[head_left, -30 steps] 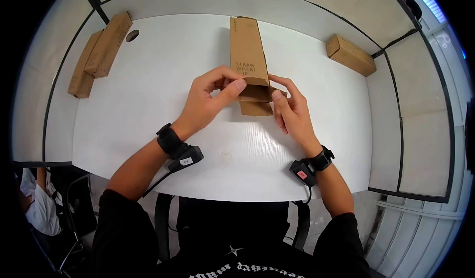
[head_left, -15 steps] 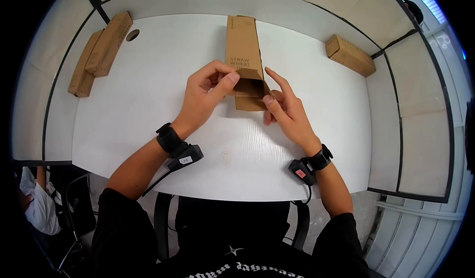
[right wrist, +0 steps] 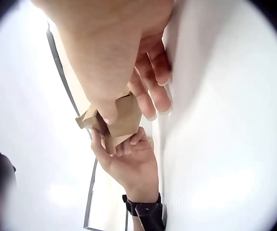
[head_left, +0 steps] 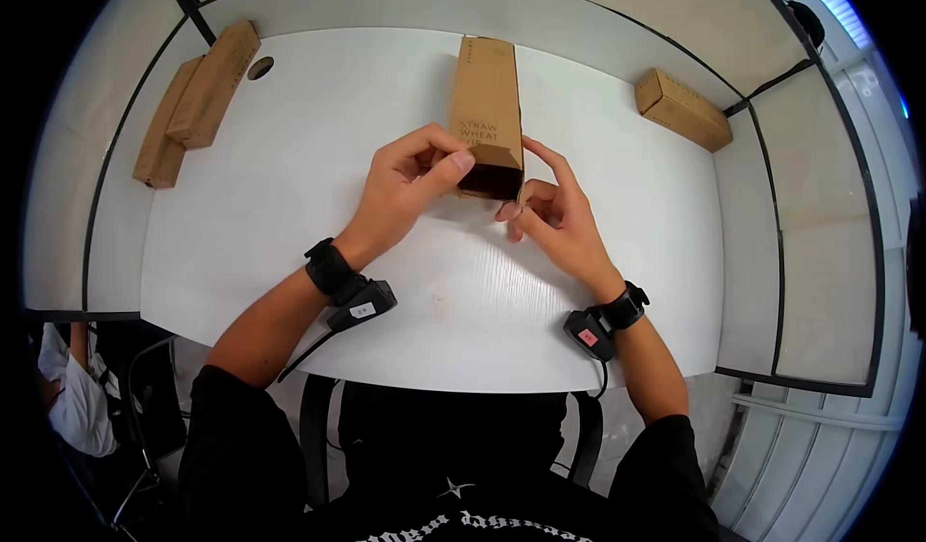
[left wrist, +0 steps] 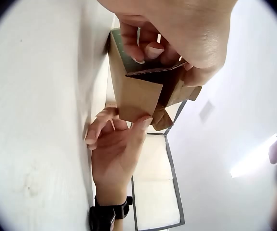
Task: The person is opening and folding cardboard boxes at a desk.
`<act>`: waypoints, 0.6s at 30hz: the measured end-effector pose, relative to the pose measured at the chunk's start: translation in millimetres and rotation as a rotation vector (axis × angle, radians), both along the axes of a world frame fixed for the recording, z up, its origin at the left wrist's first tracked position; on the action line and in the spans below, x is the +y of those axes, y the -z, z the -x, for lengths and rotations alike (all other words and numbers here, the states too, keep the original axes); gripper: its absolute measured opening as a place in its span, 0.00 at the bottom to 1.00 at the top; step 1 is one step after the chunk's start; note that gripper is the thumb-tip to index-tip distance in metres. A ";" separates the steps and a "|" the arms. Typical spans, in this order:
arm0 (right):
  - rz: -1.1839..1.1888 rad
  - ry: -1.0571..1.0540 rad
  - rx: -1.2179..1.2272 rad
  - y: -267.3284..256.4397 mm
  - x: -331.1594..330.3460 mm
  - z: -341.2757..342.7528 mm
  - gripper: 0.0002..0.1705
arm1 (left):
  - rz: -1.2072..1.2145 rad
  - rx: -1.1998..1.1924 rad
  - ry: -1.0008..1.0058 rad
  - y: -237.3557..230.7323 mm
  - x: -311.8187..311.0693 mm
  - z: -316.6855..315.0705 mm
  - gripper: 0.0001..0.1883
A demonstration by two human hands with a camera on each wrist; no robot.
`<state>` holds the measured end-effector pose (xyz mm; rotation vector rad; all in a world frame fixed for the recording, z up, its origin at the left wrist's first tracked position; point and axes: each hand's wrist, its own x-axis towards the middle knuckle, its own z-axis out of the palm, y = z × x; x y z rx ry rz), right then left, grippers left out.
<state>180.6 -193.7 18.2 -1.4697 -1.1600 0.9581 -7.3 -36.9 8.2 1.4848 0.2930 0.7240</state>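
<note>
A brown cardboard box [head_left: 485,98] printed "STRAW WHEAT" lies at the middle of the table, its near end unclosed and dark inside. My left hand [head_left: 405,180] pinches the upper flap [head_left: 490,154] at the box's near left edge, fingers curled over it. On the other side, my right hand [head_left: 561,219] has its index finger stretched along the box's right side. Its thumb presses a lower flap [left wrist: 139,98] by the opening, seen in the left wrist view. The remaining right fingers [right wrist: 154,91] hang loosely beside the box in the right wrist view.
Two similar cardboard boxes [head_left: 207,89] lie side by side at the table's left edge, near a round hole [head_left: 260,67]. Another box [head_left: 683,108] lies at the back right. Low partition walls [head_left: 434,0] border the white table [head_left: 318,89]. Behind on the left sits another person [head_left: 77,407].
The lower flap, earlier hanging out toward me, has been turned up to the opening by my right thumb. The box shifted left, then back right. My left hand keeps pinching the upper flap.
</note>
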 end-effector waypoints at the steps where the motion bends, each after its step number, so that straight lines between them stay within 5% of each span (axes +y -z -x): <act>1: -0.022 0.007 0.005 1.1 -0.1 0.9 0.52 | 0.001 -0.007 0.017 -1.2 -1.6 -0.2 0.08; 14: -0.036 0.067 0.026 2.3 -0.4 4.8 0.51 | -0.097 0.089 0.072 -1.2 -6.5 -2.0 0.10; 18: -0.075 0.061 -0.017 4.4 -1.0 6.6 0.42 | -0.116 0.067 0.066 -2.4 -7.0 -3.7 0.11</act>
